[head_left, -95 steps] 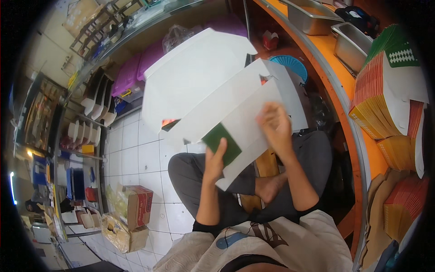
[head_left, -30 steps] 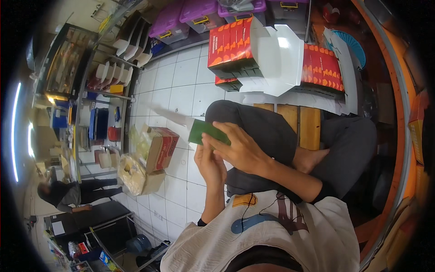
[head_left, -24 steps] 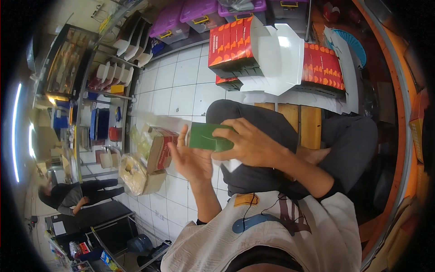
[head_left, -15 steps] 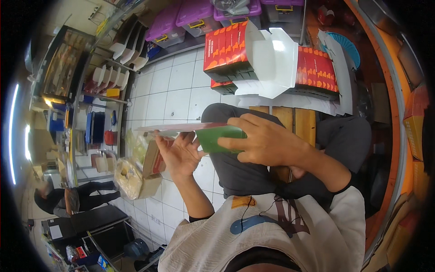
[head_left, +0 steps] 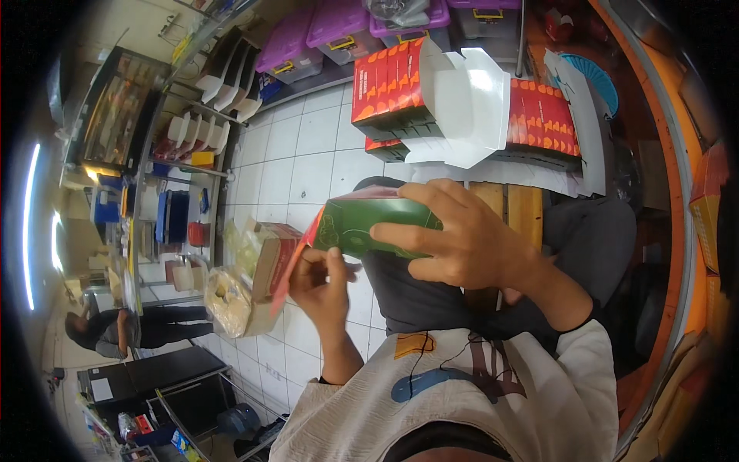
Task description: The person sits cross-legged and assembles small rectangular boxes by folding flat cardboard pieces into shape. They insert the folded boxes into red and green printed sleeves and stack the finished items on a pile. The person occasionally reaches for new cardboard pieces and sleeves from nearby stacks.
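A folding cardboard box (head_left: 350, 215), green on its near panel with red on its other faces, is held up over my lap. My right hand (head_left: 469, 242) grips its right end, with fingers laid across the green panel. On the left, my left hand (head_left: 323, 289) pinches the lower left part, thumb at the green panel's lower edge, beside a red flap (head_left: 296, 258) that slants downward. Part of the left fingers lies behind the flap. Beyond my knees are stacked red-and-orange folded cartons (head_left: 389, 88) and an open white-lined carton (head_left: 469, 100).
More red cartons (head_left: 543, 119) lie on the right of a wooden slatted bench (head_left: 526, 215). A brown cardboard box (head_left: 265, 258) and a plastic-wrapped bundle (head_left: 229, 300) rest on the tiled floor. Purple-lidded bins (head_left: 289, 46) line the back. A person (head_left: 115, 331) stands at far left.
The box has turned from a nearly flat, edge-on sheet so its green panel shows more and the red flap slants down. My left hand went from spread fingers beneath to a pinch.
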Action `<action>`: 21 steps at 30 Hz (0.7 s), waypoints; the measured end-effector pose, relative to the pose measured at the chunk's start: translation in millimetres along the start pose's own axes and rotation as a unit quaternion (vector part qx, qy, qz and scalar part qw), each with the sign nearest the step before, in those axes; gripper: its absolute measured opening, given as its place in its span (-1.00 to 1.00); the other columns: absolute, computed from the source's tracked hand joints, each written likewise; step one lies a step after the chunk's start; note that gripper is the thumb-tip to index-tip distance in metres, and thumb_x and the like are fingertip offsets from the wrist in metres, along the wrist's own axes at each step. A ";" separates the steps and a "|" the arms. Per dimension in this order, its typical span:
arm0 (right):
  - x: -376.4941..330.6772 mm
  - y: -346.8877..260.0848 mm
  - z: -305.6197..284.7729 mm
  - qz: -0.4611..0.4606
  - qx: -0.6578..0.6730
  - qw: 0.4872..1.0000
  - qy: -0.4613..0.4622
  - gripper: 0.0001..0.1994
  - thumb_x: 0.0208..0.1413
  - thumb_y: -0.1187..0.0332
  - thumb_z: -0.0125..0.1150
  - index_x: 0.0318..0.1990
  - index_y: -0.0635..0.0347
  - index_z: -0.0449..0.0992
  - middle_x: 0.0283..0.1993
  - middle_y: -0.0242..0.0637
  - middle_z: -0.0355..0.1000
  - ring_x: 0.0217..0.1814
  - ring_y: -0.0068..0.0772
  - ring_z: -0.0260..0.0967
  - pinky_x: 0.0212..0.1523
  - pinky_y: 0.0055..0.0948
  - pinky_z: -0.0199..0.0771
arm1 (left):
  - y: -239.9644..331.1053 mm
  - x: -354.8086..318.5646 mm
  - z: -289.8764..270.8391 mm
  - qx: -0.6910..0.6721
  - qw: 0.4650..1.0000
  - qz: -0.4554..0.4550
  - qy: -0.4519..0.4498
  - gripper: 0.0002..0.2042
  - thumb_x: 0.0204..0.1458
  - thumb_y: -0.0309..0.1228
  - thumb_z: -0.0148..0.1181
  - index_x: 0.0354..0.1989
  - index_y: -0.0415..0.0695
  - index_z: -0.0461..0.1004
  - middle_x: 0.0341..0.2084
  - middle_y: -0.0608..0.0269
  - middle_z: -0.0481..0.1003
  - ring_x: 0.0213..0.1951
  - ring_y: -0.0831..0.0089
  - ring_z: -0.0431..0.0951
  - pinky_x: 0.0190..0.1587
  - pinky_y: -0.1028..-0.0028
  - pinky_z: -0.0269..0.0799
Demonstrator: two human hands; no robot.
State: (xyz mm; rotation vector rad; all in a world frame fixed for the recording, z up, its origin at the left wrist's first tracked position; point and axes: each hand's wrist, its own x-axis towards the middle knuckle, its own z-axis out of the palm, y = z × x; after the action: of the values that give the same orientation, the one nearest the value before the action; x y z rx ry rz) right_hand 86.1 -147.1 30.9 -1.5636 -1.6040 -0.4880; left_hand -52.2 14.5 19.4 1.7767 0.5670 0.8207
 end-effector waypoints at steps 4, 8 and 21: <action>2.7 -10.7 12.3 -0.004 -0.049 0.998 0.041 -0.87 -0.29 0.31 0.22 -0.62 0.15 0.46 0.03 -0.48 0.32 0.02 -0.06 0.24 -0.13 -0.16 0.32 | 8.5 -8.9 26.1 -0.109 0.992 0.001 0.061 -0.87 0.08 -0.49 0.07 -0.44 -0.21 0.28 -0.73 0.26 0.38 -0.73 0.57 0.38 -0.60 0.64 0.35; 10.3 -17.9 30.8 0.008 -0.098 0.992 0.080 -0.87 -0.27 0.30 0.25 -0.59 0.13 0.48 0.06 -0.47 0.30 0.04 -0.05 0.20 -0.12 -0.15 0.31 | 10.3 -5.4 41.8 -0.126 0.983 0.056 0.124 -0.84 0.15 -0.41 -0.02 -0.44 -0.21 0.27 -0.56 0.19 0.41 -0.56 0.61 0.43 -0.53 0.63 0.35; -17.8 75.7 22.5 0.283 0.440 0.852 -0.024 -0.66 0.04 0.34 -0.09 -0.03 0.18 0.43 0.12 -0.20 0.13 0.26 -0.35 -0.05 0.30 -0.35 -0.25 | -34.5 11.0 -17.7 0.364 0.744 0.347 -0.440 -0.71 -0.23 -0.52 0.24 -0.25 -0.12 0.44 -0.27 0.31 0.47 -0.19 0.28 0.43 -0.07 0.32 0.31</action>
State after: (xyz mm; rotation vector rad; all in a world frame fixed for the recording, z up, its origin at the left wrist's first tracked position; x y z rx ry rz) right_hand 149.7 -129.7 -16.0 -1.2056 -1.0460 0.5566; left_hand -58.2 44.9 -6.4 2.8771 -0.5508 0.0707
